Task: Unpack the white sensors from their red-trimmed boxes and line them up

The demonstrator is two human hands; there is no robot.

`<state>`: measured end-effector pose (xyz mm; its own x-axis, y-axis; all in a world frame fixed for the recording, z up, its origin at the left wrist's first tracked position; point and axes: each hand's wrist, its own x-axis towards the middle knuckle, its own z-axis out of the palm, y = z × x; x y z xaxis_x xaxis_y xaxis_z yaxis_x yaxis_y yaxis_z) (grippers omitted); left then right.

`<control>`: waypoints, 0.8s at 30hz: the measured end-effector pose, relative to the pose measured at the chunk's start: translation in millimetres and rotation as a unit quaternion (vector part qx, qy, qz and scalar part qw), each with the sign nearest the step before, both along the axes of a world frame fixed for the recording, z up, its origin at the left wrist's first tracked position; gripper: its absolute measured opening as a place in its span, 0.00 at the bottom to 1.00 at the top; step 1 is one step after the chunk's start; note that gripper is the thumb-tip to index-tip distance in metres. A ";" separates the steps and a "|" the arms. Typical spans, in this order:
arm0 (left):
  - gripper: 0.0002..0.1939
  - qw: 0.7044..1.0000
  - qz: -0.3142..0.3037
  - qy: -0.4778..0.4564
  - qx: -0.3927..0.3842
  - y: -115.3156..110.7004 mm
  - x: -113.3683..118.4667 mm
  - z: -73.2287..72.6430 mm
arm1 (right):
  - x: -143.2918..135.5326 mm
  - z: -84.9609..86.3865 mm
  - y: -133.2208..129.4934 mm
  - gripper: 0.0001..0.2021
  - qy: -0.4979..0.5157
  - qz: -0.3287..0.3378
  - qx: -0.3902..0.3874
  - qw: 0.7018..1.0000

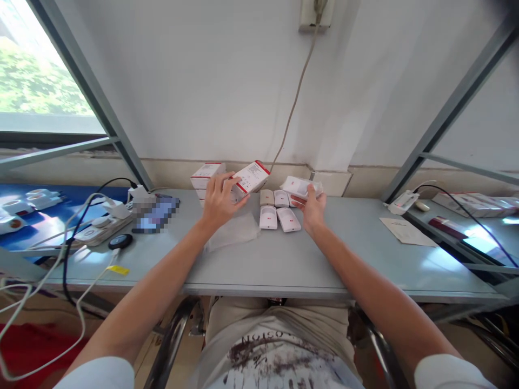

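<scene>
My left hand (219,201) grips a small white box with red edges (253,177), tilted above the desk. Behind that hand, similar boxes (208,172) are stacked against the wall. My right hand (313,207) holds a white device in a clear plastic bag (299,186), raised a little over the desk. Between my hands, several white devices (268,217) with small red marks lie in two rows, one of them more beige (266,198). A thin translucent plastic bag (237,232) lies flat below my left hand.
On the left are a blurred phone (157,214), a power strip (103,229) with cables, a round black object (120,241) and a yellow tag (119,269). Toward the right lie a paper sheet (407,231) and a white adapter (403,202). Metal frames rise at both sides.
</scene>
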<state>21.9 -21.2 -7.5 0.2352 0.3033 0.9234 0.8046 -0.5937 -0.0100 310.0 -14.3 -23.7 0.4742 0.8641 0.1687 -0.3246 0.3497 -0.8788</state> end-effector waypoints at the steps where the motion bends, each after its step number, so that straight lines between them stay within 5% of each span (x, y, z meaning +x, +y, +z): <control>1: 0.25 1.000 0.017 -0.005 0.013 3.6 -3.3 -0.6 | -0.4 -0.3 0.1 0.21 -0.002 0.001 0.002 1.000; 13: 0.35 0.984 0.154 -0.020 0.087 27.4 -30.2 -6.7 | -5.5 3.8 -6.1 0.19 -0.003 0.015 0.006 1.000; 20: 0.35 0.989 0.125 -0.076 0.026 25.5 -24.9 -7.3 | -6.3 1.7 -5.7 0.20 -0.008 0.022 0.012 1.000; 24: 0.25 0.989 0.132 -0.064 -0.035 12.5 -20.3 -2.3 | -6.3 2.2 -7.5 0.22 -0.010 0.026 0.010 1.000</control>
<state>1.6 -8.7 -9.8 0.0214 0.4024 0.9152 0.9234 -0.3588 0.1362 303.6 -21.8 -21.5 0.4250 0.8838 0.1958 -0.3255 0.3511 -0.8780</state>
